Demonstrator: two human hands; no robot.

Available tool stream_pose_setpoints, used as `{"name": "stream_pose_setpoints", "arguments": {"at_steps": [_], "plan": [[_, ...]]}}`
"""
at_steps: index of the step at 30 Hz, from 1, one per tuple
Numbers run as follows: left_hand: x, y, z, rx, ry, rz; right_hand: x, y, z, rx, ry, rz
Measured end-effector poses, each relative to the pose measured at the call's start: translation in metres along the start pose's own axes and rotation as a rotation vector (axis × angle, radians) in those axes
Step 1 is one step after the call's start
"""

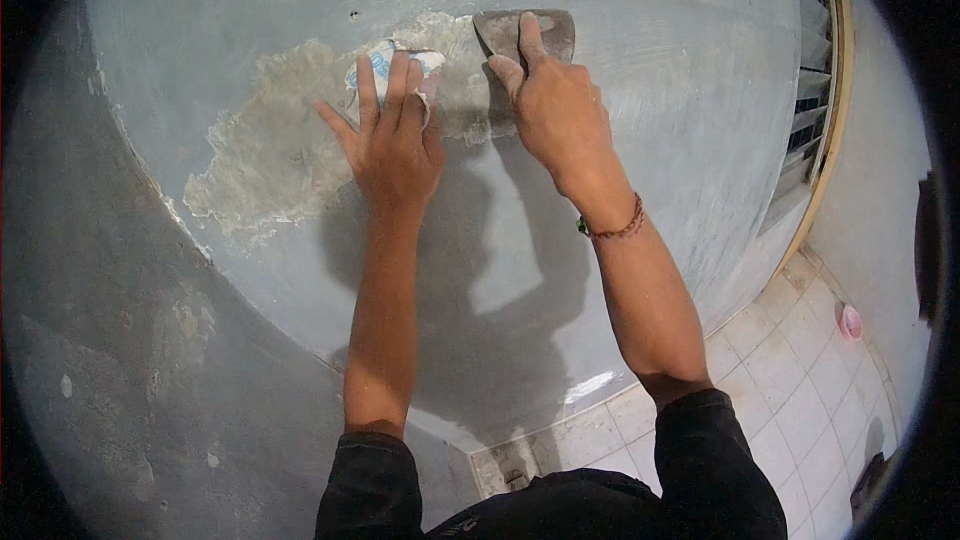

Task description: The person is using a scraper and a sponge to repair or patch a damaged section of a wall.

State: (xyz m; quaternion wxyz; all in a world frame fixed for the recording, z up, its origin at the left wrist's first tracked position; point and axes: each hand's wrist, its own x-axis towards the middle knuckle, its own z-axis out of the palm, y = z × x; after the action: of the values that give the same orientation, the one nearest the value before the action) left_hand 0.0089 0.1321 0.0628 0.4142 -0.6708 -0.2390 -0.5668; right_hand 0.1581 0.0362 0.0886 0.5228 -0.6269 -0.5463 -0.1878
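My right hand [555, 105] grips a wide putty knife [556, 32], thumb and index finger pressed along its grey, dusty blade. The blade lies close against the wall at the right end of a rough patch [270, 155], and its handle is hidden in my palm. To the left, my left hand [398, 145] holds a crumpled piece of sandpaper [427, 61], white-backed with blue print, against the patch. The fingers are stretched over it, and its edge shows by the little finger. The gritty side is not visible.
Smooth grey wall [680, 80] surrounds the beige-grey patch, whose edges look ragged. A second, darker wall [100, 340] meets it at a corner on the left. At right are a louvred window [812, 85] with a wooden frame, pale floor tiles [790, 380] and a small pink object [850, 322].
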Motion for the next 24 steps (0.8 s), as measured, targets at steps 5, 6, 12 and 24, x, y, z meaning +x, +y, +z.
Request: {"name": "stream_pose_setpoints", "arguments": {"at_steps": [5, 6, 12, 24], "plan": [[0.0, 0.0, 0.002, -0.022, 0.009, 0.006, 0.003, 0.002, -0.002, 0.0, 0.002, -0.045], [0.0, 0.0, 0.002, -0.02, 0.001, 0.005, 0.001, 0.002, 0.0, 0.003, -0.004, -0.041], [0.004, 0.005, 0.011, -0.057, 0.113, -0.017, -0.001, -0.004, 0.003, 0.004, 0.011, -0.026], [0.002, 0.002, 0.006, -0.092, 0.022, -0.035, -0.003, 0.012, 0.002, -0.07, -0.002, -0.007]]}}
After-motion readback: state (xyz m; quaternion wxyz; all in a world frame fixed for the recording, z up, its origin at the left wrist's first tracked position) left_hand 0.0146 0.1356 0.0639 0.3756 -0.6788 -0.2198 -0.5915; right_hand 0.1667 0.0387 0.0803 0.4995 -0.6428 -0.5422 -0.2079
